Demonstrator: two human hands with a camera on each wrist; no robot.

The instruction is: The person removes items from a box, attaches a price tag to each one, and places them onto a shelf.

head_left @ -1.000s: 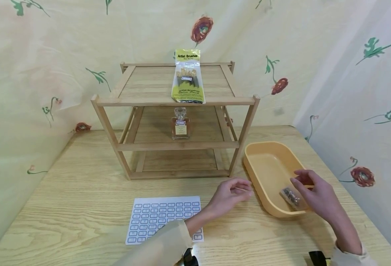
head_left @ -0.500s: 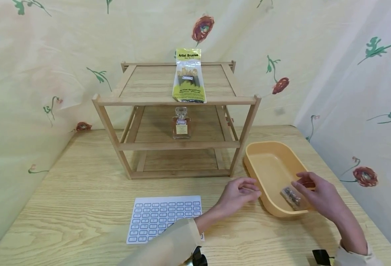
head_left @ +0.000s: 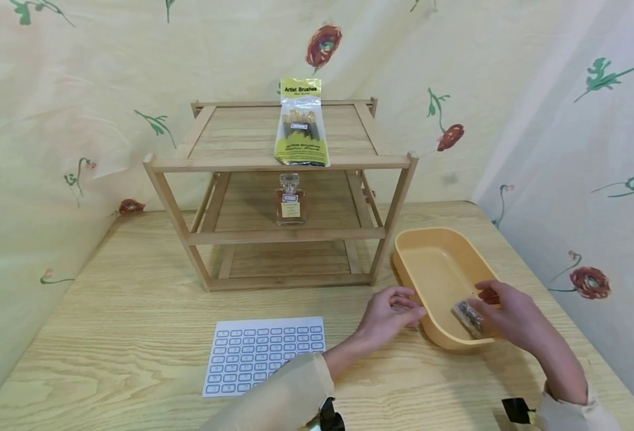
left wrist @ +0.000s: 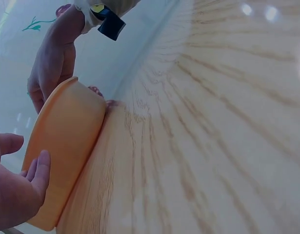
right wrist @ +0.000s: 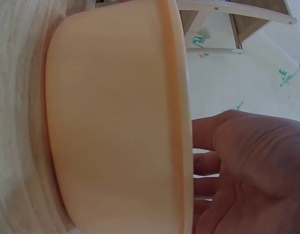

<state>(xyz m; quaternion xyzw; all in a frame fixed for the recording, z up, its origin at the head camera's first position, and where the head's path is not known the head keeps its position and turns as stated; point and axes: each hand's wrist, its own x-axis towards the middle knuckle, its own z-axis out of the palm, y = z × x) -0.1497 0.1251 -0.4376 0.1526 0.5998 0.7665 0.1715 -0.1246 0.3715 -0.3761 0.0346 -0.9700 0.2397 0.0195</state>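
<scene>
A yellow-orange plastic basin point(head_left: 434, 257) stands on the right of the table. In it lies a small clear packet of dark metallic pieces point(head_left: 466, 317); their kind is too small to tell. My right hand point(head_left: 510, 314) reaches over the basin's right rim, fingers loosely bent, thumb close to the packet. Whether they touch cannot be told; in the right wrist view the basin wall hides the fingertips of the right hand point(right wrist: 257, 165). My left hand point(head_left: 384, 317) is at the basin's left side, fingers relaxed. The left wrist view shows the left hand point(left wrist: 18, 190) beside the outer wall.
A wooden three-tier rack point(head_left: 287, 235) stands at the back. It bears a pack of artist brushes point(head_left: 300, 134) on top and a perfume bottle point(head_left: 290, 206) on the middle shelf. A sheet of numbered labels point(head_left: 252, 353) lies in front, partly under my left sleeve.
My left hand has moved right, up to the basin's side. The right hand has dipped slightly towards the packet. The packet, basin and rack have stayed in place.
</scene>
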